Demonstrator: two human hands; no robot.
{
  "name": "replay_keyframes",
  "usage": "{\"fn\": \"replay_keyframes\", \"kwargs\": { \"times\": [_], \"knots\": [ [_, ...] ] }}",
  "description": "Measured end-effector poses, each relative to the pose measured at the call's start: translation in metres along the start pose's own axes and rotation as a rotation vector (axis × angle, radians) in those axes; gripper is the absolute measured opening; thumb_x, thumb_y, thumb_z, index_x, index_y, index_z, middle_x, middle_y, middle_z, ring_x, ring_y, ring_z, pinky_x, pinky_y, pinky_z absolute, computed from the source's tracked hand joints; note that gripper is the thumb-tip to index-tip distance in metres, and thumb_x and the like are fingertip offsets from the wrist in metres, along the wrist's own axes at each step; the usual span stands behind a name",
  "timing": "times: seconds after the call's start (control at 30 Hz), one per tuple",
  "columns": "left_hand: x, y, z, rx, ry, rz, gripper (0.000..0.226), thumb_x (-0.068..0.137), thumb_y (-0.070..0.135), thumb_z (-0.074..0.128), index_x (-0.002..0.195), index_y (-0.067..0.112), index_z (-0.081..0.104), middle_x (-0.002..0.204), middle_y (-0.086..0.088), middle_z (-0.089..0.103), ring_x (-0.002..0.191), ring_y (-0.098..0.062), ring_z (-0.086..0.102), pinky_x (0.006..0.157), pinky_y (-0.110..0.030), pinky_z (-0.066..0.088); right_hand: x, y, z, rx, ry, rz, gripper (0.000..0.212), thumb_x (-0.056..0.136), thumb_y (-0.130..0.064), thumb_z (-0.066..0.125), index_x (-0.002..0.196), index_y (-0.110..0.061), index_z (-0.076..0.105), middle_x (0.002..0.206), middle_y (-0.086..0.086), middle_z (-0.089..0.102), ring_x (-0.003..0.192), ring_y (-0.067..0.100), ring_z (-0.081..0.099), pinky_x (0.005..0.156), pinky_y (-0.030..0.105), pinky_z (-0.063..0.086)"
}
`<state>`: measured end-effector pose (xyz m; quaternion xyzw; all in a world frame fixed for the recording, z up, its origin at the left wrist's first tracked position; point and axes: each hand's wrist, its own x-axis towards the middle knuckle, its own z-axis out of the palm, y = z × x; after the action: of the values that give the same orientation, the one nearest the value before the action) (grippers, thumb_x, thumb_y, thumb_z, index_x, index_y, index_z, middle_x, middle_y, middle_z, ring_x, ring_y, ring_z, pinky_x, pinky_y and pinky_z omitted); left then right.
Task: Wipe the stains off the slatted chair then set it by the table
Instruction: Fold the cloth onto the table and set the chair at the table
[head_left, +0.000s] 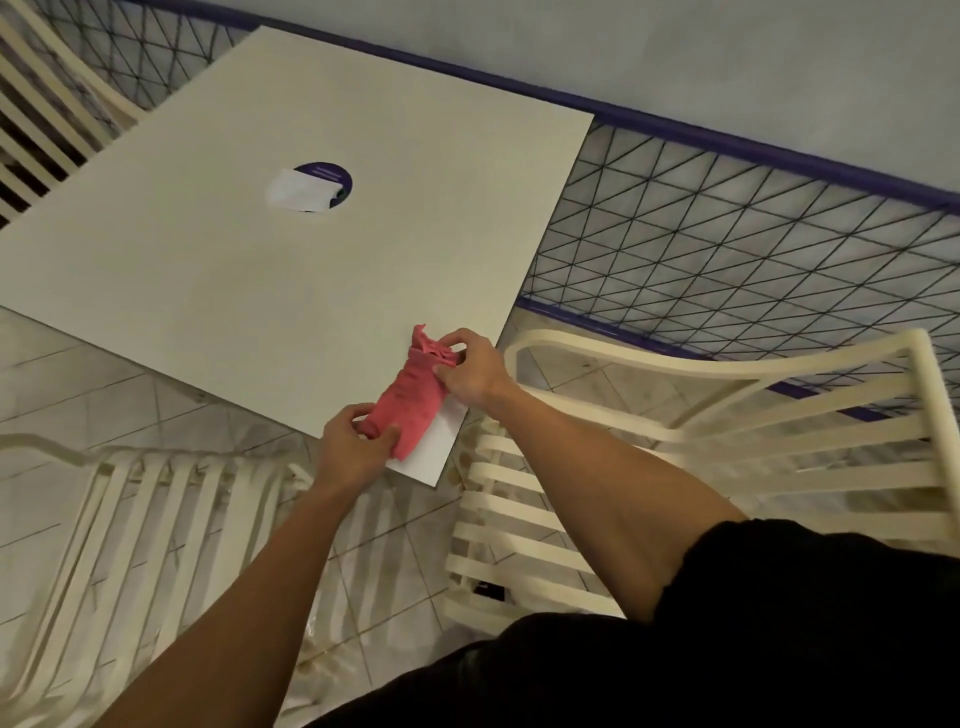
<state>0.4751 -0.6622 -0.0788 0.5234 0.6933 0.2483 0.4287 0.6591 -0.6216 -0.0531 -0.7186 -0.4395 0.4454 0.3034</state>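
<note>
Both hands, left hand (358, 447) and right hand (470, 374), pinch the pink cloth (413, 402) over the worktop (291, 249) corner at centre frame, seemingly folding it. Next, likely wiping the stained slatted chair (530, 514) at lower right.

Left hand (353, 449), right hand (471, 378), bare forearms (597, 467), black short sleeve (789, 571) (right arm)

A pale grey-blue plastered wall (727, 52) is rising behind a purple-railed black wire-mesh fence (727, 249); glossy pale floor tiles (78, 379) are catching dim light, a cream slatted plastic chair (83, 73) standing far left.
</note>
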Motion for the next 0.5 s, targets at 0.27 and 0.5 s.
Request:
{"fn": "replay_keyframes", "kwargs": {
  "times": [0.27,0.5],
  "knots": [
    [-0.002,0.003,0.0,0.246,-0.038,0.099,0.051,0.08,0.026,0.08,0.122,0.008,0.059,0.094,-0.005,0.06,0.073,-0.018,0.057,0.066,-0.025,0.043,0.004,0.016,-0.003,-0.007,0.059,0.056,0.032,0.089,-0.011,0.069,0.119,-0.014,0.057,0.103,0.009,0.062,0.087,0.019,0.059,0.058,0.02,0.043],
    [-0.01,0.001,0.0,0.332,0.067,0.135,0.055,0.083,0.038,0.072,0.128,0.015,0.05,0.124,-0.015,0.045,0.103,-0.035,0.055,0.091,-0.048,0.05,-0.02,0.031,-0.024,-0.053,0.067,0.014,0.027,0.093,-0.013,0.067,0.118,-0.011,0.06,0.104,0.009,0.059,0.092,0.02,0.058,0.079,0.033,0.053]
  ]
}}
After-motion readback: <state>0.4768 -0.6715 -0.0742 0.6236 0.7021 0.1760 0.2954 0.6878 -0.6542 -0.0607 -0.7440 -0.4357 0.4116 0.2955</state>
